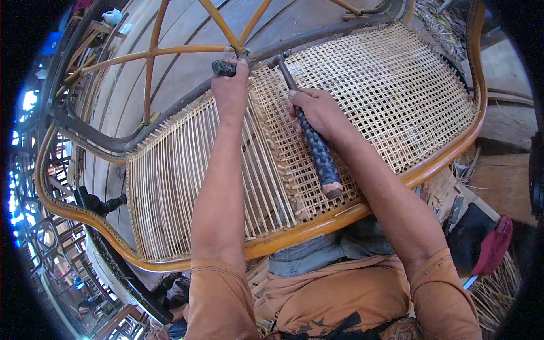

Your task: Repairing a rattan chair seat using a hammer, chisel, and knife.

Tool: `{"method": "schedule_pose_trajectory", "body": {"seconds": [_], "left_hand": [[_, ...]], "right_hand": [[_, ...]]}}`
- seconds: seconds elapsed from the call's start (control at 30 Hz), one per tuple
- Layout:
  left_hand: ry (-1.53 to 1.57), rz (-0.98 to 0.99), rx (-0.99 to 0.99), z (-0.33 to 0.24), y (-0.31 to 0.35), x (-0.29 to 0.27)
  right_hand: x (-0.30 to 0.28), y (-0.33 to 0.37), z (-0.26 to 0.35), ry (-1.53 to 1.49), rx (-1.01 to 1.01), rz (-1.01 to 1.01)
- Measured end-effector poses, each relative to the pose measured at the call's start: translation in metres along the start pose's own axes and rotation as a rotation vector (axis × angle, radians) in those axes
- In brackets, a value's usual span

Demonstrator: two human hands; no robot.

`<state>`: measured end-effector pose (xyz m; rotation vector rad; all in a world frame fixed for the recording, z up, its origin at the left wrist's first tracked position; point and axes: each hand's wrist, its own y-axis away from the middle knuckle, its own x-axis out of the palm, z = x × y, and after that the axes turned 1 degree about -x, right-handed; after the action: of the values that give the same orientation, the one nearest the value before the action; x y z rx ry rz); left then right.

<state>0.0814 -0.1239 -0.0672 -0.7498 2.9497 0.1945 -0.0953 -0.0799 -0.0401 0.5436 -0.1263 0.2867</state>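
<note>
A curved wooden seat frame (306, 233) lies across in front of me, with a cane panel (391, 96) in it. The right part of the panel is woven in an open mesh; on the left, parallel cane strands (167, 187) run without cross strands. My left hand (229, 93) is closed around a tool with a dark wrapped handle (223, 68), at the far edge of the panel; its tip is hidden. My right hand (318, 113) grips a hammer (318, 156) by its blue-black wrapped handle. The hammer's head points away from me, close to my left hand.
Bent rattan poles (152, 54) rise beyond the far edge, over a plank surface (187, 28). A black clamp-like piece (96, 201) sits at the left. Wooden boards (504, 184) and a dark red cloth (494, 246) lie at the right, with loose cane scraps (498, 289) nearby.
</note>
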Motion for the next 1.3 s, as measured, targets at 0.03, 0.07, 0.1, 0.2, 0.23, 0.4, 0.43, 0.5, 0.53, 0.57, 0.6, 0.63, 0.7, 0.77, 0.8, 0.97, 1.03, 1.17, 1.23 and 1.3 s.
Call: {"method": "schedule_pose_trajectory", "body": {"seconds": [0.03,0.07,0.1,0.2,0.23,0.4,0.43,0.5,0.53,0.57,0.6,0.63,0.7,0.77,0.8,0.97,1.03,1.17,1.23,1.3], "left_hand": [[-0.001,0.001,-0.002,0.001,0.000,0.000],[-0.011,0.007,0.023,0.002,0.000,0.000],[-0.021,0.012,0.048,0.002,0.001,-0.001],[-0.207,0.008,0.220,0.010,-0.004,0.003],[-0.206,0.010,0.220,0.011,-0.003,0.002],[-0.081,0.000,0.102,0.000,0.007,-0.002],[-0.084,0.003,0.104,-0.004,0.010,-0.004],[0.029,-0.019,0.027,-0.017,0.019,-0.009],[0.025,-0.011,0.026,-0.022,0.025,-0.012],[0.012,0.020,0.037,-0.027,0.032,-0.017],[0.002,0.054,0.048,-0.034,0.041,-0.018],[0.000,0.025,0.032,-0.046,0.053,-0.015],[-0.006,0.035,0.043,-0.047,0.066,-0.020],[-0.034,0.042,0.018,-0.049,0.078,-0.024],[-0.035,0.051,0.017,-0.050,0.085,-0.022],[-0.068,0.100,0.034,-0.050,0.102,-0.017],[-0.046,0.120,0.052,-0.048,0.104,-0.019],[-0.047,0.162,0.076,-0.050,0.110,-0.017],[-0.069,0.155,0.084,-0.051,0.112,-0.017],[-0.090,0.148,0.088,-0.051,0.113,-0.018]], "right_hand": [[0.000,0.001,0.000,0.003,-0.007,-0.010],[0.000,0.000,-0.001,0.002,-0.006,-0.011],[0.000,0.000,-0.001,0.002,0.006,-0.010],[0.000,-0.001,-0.001,0.044,0.020,0.053],[0.000,-0.001,-0.001,0.087,0.022,0.114],[-0.006,0.012,0.001,0.098,-0.027,0.028],[-0.011,0.021,0.003,0.074,-0.037,-0.013],[-0.018,0.043,0.013,0.081,-0.005,-0.069],[-0.022,0.050,0.012,0.074,-0.004,-0.074],[-0.026,0.057,0.010,0.061,-0.012,-0.064],[-0.030,0.065,0.008,0.048,-0.021,-0.058],[-0.034,0.072,0.006,0.004,0.017,-0.055],[-0.036,0.090,0.003,-0.022,0.035,-0.068],[-0.036,0.109,0.000,-0.070,0.067,-0.040],[-0.036,0.116,-0.001,-0.075,0.067,-0.048],[-0.034,0.138,-0.005,-0.105,0.067,-0.033],[-0.029,0.141,-0.003,-0.117,0.067,-0.024],[-0.025,0.133,-0.013,-0.108,0.027,-0.059],[-0.021,0.133,-0.014,-0.128,0.017,-0.066],[-0.019,0.137,-0.009,-0.107,0.028,-0.055]]}}
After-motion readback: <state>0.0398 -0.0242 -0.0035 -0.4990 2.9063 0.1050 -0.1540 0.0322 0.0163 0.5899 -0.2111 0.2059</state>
